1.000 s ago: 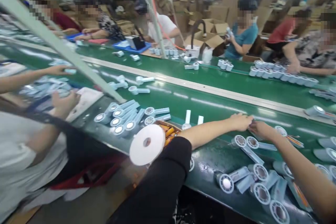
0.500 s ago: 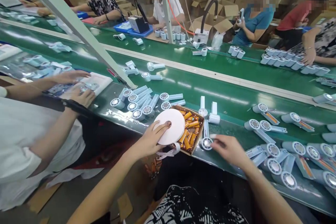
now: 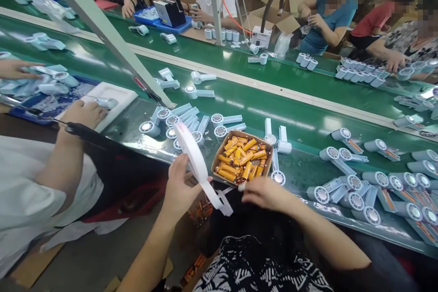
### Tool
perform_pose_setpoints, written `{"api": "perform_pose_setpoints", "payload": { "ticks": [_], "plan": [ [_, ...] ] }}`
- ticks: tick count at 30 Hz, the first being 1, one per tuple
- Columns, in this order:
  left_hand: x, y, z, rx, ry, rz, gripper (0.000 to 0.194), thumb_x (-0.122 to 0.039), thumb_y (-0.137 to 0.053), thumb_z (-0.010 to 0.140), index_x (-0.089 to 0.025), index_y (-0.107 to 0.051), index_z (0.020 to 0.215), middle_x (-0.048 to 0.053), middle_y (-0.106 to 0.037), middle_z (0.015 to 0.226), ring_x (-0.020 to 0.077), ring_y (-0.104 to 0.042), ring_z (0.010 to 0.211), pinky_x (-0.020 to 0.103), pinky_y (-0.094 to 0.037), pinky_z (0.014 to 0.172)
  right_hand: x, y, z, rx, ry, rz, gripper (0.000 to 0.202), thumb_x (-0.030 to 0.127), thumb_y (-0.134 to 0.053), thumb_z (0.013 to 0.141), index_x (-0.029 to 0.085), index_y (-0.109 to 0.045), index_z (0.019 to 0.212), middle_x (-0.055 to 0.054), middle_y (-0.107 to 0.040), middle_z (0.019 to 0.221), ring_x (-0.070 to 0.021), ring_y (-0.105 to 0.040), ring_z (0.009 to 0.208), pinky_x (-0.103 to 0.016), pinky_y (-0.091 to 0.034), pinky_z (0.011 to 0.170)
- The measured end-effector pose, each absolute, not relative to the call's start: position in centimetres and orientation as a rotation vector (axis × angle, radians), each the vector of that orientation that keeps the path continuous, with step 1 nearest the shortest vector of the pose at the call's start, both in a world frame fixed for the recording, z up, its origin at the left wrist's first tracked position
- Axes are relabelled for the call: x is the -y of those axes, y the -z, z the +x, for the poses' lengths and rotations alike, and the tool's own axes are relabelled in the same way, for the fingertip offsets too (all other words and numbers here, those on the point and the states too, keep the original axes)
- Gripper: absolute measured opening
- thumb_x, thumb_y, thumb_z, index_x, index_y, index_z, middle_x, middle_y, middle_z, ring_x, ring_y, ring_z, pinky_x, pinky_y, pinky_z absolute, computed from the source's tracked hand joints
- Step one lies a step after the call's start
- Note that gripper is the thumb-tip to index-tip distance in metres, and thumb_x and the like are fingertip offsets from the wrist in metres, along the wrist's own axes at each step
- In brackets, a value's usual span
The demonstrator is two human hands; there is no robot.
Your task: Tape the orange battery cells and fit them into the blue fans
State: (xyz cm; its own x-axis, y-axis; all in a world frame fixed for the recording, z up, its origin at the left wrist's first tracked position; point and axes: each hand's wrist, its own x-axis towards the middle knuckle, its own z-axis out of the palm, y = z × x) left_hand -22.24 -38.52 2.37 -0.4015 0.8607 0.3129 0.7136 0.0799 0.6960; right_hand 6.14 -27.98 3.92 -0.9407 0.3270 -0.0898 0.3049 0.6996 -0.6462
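Note:
My left hand (image 3: 179, 189) grips a flat roll of white tape (image 3: 195, 155), tilted on edge left of the box. A loose strip of tape (image 3: 224, 205) hangs from its lower end. Just below the box's front edge is my right hand (image 3: 268, 195), fingers drawn together near the strip; whether something is pinched there is hidden. The cardboard box (image 3: 270, 164) holds several orange-wrapped cylindrical cells (image 3: 244, 157) with wires. Right of it lies a pale blue handheld fan (image 3: 278, 177), touched by neither hand.
Several pale blue fans (image 3: 356, 200) crowd the bench at right; more (image 3: 185, 116) lie behind the roll. A green conveyor (image 3: 290, 100) runs across. A slanted metal post (image 3: 116, 50) stands left. A co-worker's hand (image 3: 82, 114) rests by a white tray (image 3: 119, 96).
The tape roll has tipped from flat over the box to on edge at its left, uncovering the cells. My right hand has left the fan and moved left to the box's front edge.

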Motion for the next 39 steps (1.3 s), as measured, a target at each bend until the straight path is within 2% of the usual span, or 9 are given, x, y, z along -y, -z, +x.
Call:
{"api": "perform_pose_setpoints", "payload": {
  "ticks": [3, 5, 10, 14, 19, 28, 31, 34, 39],
  "plan": [
    [39.0, -1.0, -21.4, -2.155, -1.123, 1.81, 0.076, -0.041, -0.082, 0.082, -0.026, -0.051, 0.15, 0.015, -0.058, 0.144, 0.0378, -0.052, 0.14, 0.057, -0.05, 0.115, 23.9, -3.4, 5.7, 2.981, -0.636, -0.587, 0.025, 0.013, -0.056, 0.103, 0.018, -0.076, 0.117, -0.014, -0.075, 0.121, -0.0249, -0.066, 0.109, -0.04, -0.053, 0.099],
    [39.1, -0.5, -20.8, -2.133, -1.063, 1.937, 0.077, -0.037, -0.082, 0.081, -0.025, -0.05, 0.149, 0.015, -0.06, 0.141, 0.0395, -0.049, 0.14, 0.059, -0.048, 0.116, 22.0, -2.9, 5.2, 3.042, -0.595, -0.53, 0.025, 0.014, -0.059, 0.102, 0.019, -0.076, 0.119, -0.015, -0.072, 0.127, -0.0272, -0.063, 0.112, -0.045, -0.053, 0.101],
    [39.3, -0.5, -20.0, -2.172, -1.018, 2.167, 0.073, -0.016, -0.074, 0.079, -0.023, -0.05, 0.147, 0.015, -0.063, 0.133, 0.0428, -0.044, 0.138, 0.062, -0.046, 0.113, 21.5, -3.5, 6.1, 2.458, -1.203, -0.793, 0.027, 0.036, -0.051, 0.108, 0.02, -0.072, 0.112, -0.009, -0.075, 0.102, -0.0239, -0.068, 0.097, -0.044, -0.057, 0.096],
    [39.1, -1.4, -19.5, -2.211, -0.964, 2.275, 0.07, -0.011, -0.068, 0.079, -0.02, -0.055, 0.147, 0.016, -0.067, 0.128, 0.043, -0.044, 0.138, 0.061, -0.042, 0.114, 24.0, -5.5, 7.4, 1.781, -1.663, -0.859, 0.039, 0.051, -0.054, 0.105, 0.021, -0.063, 0.128, -0.009, -0.075, 0.114, -0.0227, -0.074, 0.097, -0.04, -0.062, 0.091],
    [38.4, -2.6, -18.6, -2.197, -0.835, 2.461, 0.066, -0.011, -0.065, 0.082, -0.021, -0.059, 0.147, 0.014, -0.071, 0.128, 0.0403, -0.048, 0.134, 0.057, -0.041, 0.115, 26.5, -7.4, 7.9, 1.828, -1.56, -1.003, 0.042, 0.042, -0.06, 0.103, 0.027, -0.055, 0.141, -0.008, -0.078, 0.113, -0.0251, -0.075, 0.109, -0.045, -0.059, 0.101],
    [38.0, -3.6, -16.6, -2.161, -0.687, 2.526, 0.072, -0.007, -0.064, 0.085, -0.029, -0.056, 0.154, 0.005, -0.071, 0.138, 0.0374, -0.047, 0.133, 0.053, -0.041, 0.113, 26.2, -8.8, 8.5, 2.124, -1.263, -1.116, 0.021, 0.039, -0.056, 0.103, 0.023, -0.066, 0.113, -0.009, -0.078, 0.101, -0.0281, -0.072, 0.096, -0.04, -0.058, 0.089],
    [37.6, -4.1, -15.8, -2.213, -0.655, 2.549, 0.074, -0.013, -0.066, 0.088, -0.032, -0.051, 0.158, 0.006, -0.072, 0.135, 0.0362, -0.051, 0.123, 0.061, -0.033, 0.12, 26.3, -8.2, 7.9, 1.934, -1.395, -1.083, 0.021, 0.042, -0.067, 0.096, 0.023, -0.066, 0.105, -0.008, -0.077, 0.097, -0.0289, -0.074, 0.098, -0.045, -0.06, 0.094],
    [37.1, -4.1, -13.2, -2.351, -0.764, 2.584, 0.063, -0.033, -0.069, 0.093, -0.029, -0.055, 0.154, 0.01, -0.073, 0.121, 0.0353, -0.051, 0.111, 0.069, -0.023, 0.12, 27.5, -6.4, 5.9, 1.293, -1.495, -0.969, 0.039, 0.048, -0.077, 0.089, 0.025, -0.06, 0.116, -0.008, -0.078, 0.111, -0.0281, -0.076, 0.107, -0.049, -0.06, 0.103],
    [36.9, -3.2, -8.7, -2.353, -0.97, 2.442, 0.064, -0.053, -0.071, 0.092, -0.023, -0.06, 0.147, 0.015, -0.068, 0.109, 0.036, -0.049, 0.109, 0.063, -0.033, 0.108, 26.0, -5.9, 5.4, 0.74, -1.377, -0.846, 0.049, 0.046, -0.083, 0.085, 0.027, -0.053, 0.12, -0.01, -0.074, 0.131, -0.0269, -0.071, 0.126, -0.05, -0.058, 0.111]
  ]
}}
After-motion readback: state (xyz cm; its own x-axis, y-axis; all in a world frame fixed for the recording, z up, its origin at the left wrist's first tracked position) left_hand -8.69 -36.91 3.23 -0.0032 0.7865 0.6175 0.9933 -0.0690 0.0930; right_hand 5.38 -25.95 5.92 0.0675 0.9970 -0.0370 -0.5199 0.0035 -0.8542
